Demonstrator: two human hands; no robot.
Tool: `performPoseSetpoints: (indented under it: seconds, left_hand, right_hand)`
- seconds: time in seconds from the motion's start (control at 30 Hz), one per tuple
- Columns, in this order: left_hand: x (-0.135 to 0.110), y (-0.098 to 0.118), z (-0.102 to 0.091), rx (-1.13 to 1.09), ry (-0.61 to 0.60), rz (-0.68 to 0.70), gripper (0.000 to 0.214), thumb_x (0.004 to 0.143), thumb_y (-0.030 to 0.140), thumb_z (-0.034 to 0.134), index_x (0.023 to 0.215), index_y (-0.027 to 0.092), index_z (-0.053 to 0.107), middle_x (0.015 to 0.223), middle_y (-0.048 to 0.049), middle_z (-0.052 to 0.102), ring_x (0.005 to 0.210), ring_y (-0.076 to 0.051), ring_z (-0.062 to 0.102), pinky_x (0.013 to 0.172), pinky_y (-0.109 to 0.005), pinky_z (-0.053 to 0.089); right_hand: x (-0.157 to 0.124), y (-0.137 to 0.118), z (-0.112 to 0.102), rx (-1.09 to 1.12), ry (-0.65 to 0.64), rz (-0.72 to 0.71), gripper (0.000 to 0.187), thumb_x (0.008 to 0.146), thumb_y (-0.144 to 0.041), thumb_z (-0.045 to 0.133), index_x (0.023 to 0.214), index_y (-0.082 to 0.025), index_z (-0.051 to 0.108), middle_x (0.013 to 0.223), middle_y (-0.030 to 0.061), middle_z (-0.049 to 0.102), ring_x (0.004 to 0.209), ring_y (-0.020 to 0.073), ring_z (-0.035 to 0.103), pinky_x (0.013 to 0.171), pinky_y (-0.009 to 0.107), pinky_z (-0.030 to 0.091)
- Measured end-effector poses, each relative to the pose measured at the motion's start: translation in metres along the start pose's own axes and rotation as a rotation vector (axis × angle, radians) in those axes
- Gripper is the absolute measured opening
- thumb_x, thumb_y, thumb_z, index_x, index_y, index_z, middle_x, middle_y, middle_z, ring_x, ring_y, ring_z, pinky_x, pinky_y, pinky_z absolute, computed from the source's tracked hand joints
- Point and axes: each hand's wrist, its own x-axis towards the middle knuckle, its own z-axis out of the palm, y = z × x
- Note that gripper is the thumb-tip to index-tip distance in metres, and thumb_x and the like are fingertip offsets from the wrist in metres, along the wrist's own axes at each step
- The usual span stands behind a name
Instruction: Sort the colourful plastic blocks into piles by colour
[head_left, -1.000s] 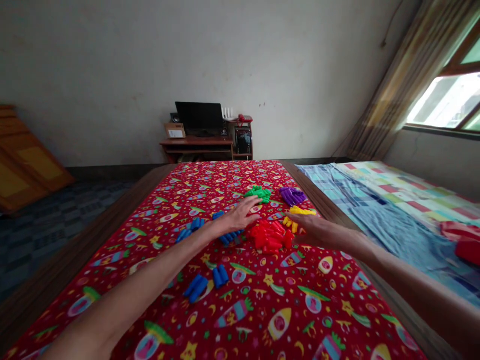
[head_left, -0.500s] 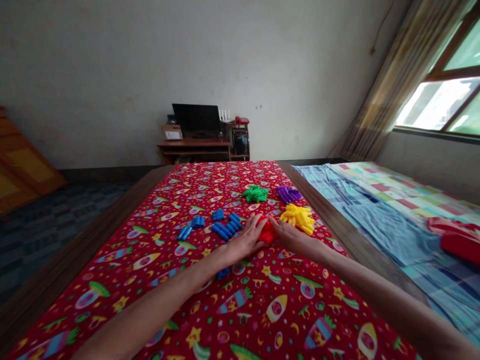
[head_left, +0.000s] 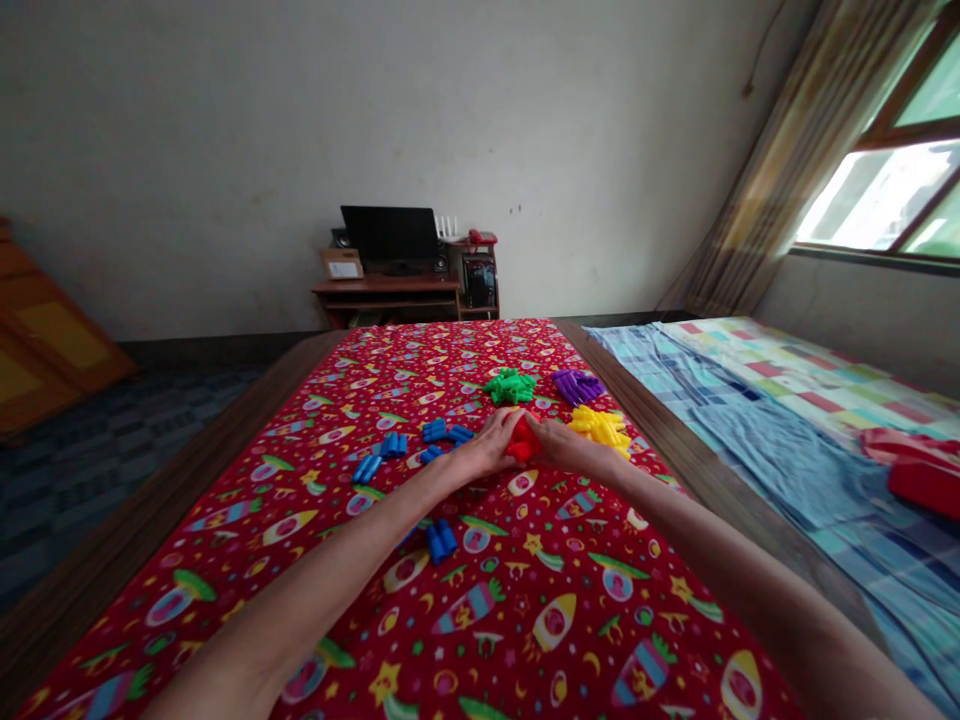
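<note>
My left hand (head_left: 495, 440) and my right hand (head_left: 559, 441) close in from either side on a cluster of red plastic pieces (head_left: 523, 440), with the fingers curved around it. The fingers partly cover the cluster, so the shape of single red pieces cannot be made out. Just right of my right hand lies a heap of yellow plastic pieces (head_left: 600, 427). Beyond my hands are a green pile (head_left: 510, 385) and a purple pile (head_left: 577, 385). Several blue tube-like pieces (head_left: 394, 445) lie left of my left hand, partly hidden by it, and another blue bunch (head_left: 441, 541) sits nearer me.
A red cloth (head_left: 480, 680) with rocket prints covers the long table, whose dark wooden edge (head_left: 720, 500) shows. At the right is a bed (head_left: 787, 430) with checked bedding. A desk (head_left: 386, 288) with a monitor (head_left: 390, 238) stands against the wall.
Both hands have moved slightly away from me with the red pieces, closing in around them. The nearer blue bunch shows more now, while some blue pieces beside my left hand are more covered.
</note>
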Motion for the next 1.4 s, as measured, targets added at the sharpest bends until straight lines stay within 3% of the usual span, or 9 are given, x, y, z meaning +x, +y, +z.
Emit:
performPoseSetpoints:
  seconds: [0.3, 0.4, 0.57, 0.67, 0.77, 0.87, 1.0, 1.23, 1.4]
  left_hand:
    - [-0.007, 0.01, -0.013, 0.033, -0.113, -0.099, 0.106, 0.067, 0.034, 0.082, 0.151, 0.021, 0.017, 0.156, -0.0192, 0.02, 0.145, -0.035, 0.018, 0.116, -0.05, 0.027]
    - [-0.012, 0.006, -0.032, 0.105, -0.186, -0.149, 0.095, 0.076, 0.04, 0.074, 0.151, 0.022, 0.019, 0.158, -0.0173, 0.019, 0.146, -0.033, 0.018, 0.115, -0.047, 0.028]
    - [-0.028, -0.018, -0.066, 0.306, -0.162, -0.281, 0.052, 0.092, 0.045, 0.051, 0.136, 0.018, 0.049, 0.148, -0.0146, 0.041, 0.14, -0.03, 0.032, 0.115, -0.047, 0.025]
    - [-0.044, -0.026, -0.074, 0.333, -0.185, -0.322, 0.043, 0.092, 0.045, 0.051, 0.127, 0.02, 0.057, 0.138, -0.012, 0.053, 0.132, -0.029, 0.043, 0.112, -0.047, 0.031]
    - [-0.065, -0.022, -0.074, 0.305, -0.229, -0.29, 0.044, 0.088, 0.046, 0.058, 0.124, 0.02, 0.059, 0.125, -0.0102, 0.06, 0.118, -0.025, 0.055, 0.103, -0.039, 0.043]
    - [-0.089, -0.013, -0.07, 0.261, -0.208, -0.244, 0.045, 0.085, 0.045, 0.062, 0.122, 0.02, 0.06, 0.116, -0.0092, 0.062, 0.108, -0.024, 0.059, 0.095, -0.036, 0.048]
    - [-0.112, -0.001, -0.067, 0.177, -0.124, -0.204, 0.04, 0.088, 0.044, 0.056, 0.119, 0.019, 0.06, 0.117, -0.0093, 0.063, 0.112, -0.023, 0.058, 0.099, -0.037, 0.047]
    - [-0.136, -0.036, -0.093, 0.35, 0.278, -0.373, 0.041, 0.089, 0.042, 0.041, 0.113, 0.018, 0.064, 0.122, -0.0122, 0.064, 0.117, -0.028, 0.058, 0.105, -0.045, 0.043]
    - [-0.154, -0.065, -0.095, 0.331, 0.275, -0.531, 0.059, 0.087, 0.055, 0.035, 0.122, 0.015, 0.06, 0.126, -0.014, 0.063, 0.122, -0.03, 0.055, 0.106, -0.046, 0.042]
  right_hand:
    - [-0.011, -0.018, -0.027, -0.051, -0.172, 0.158, 0.07, 0.087, -0.022, 0.057, 0.146, -0.001, 0.027, 0.117, 0.0236, 0.062, 0.101, 0.0288, 0.062, 0.083, 0.038, 0.052]
    - [-0.018, -0.032, -0.046, -0.103, -0.198, 0.223, 0.066, 0.089, -0.02, 0.053, 0.147, -0.004, 0.027, 0.118, 0.0236, 0.061, 0.103, 0.0291, 0.062, 0.083, 0.037, 0.052]
    - [-0.013, -0.072, -0.063, -0.062, -0.081, 0.218, 0.044, 0.095, -0.018, 0.039, 0.139, -0.012, 0.04, 0.119, 0.0189, 0.061, 0.09, 0.0226, 0.066, 0.071, 0.031, 0.051]
    - [0.004, -0.098, -0.048, 0.075, -0.028, 0.018, 0.031, 0.094, -0.012, 0.039, 0.122, -0.013, 0.052, 0.108, 0.014, 0.065, 0.084, 0.0182, 0.065, 0.072, 0.028, 0.051]
    - [0.021, -0.114, -0.018, 0.159, 0.106, -0.143, 0.03, 0.09, -0.01, 0.046, 0.12, -0.013, 0.051, 0.11, 0.0144, 0.063, 0.1, 0.0207, 0.061, 0.086, 0.033, 0.052]
    - [0.03, -0.122, 0.009, 0.144, 0.202, -0.131, 0.037, 0.088, -0.014, 0.052, 0.125, -0.013, 0.047, 0.123, 0.019, 0.056, 0.114, 0.0262, 0.054, 0.088, 0.039, 0.052]
    - [0.029, -0.131, 0.024, 0.058, 0.153, -0.109, 0.034, 0.088, -0.014, 0.052, 0.122, -0.011, 0.05, 0.117, 0.0192, 0.058, 0.106, 0.0271, 0.057, 0.085, 0.041, 0.053]
    - [-0.022, -0.118, 0.016, 0.121, 0.194, -0.131, 0.021, 0.091, -0.022, 0.053, 0.11, -0.015, 0.057, 0.108, 0.0141, 0.06, 0.096, 0.0227, 0.058, 0.084, 0.038, 0.052]
    - [-0.094, -0.071, 0.003, 0.155, 0.329, 0.01, 0.035, 0.088, -0.02, 0.052, 0.124, -0.024, 0.054, 0.117, 0.0116, 0.06, 0.107, 0.0246, 0.059, 0.088, 0.04, 0.053]
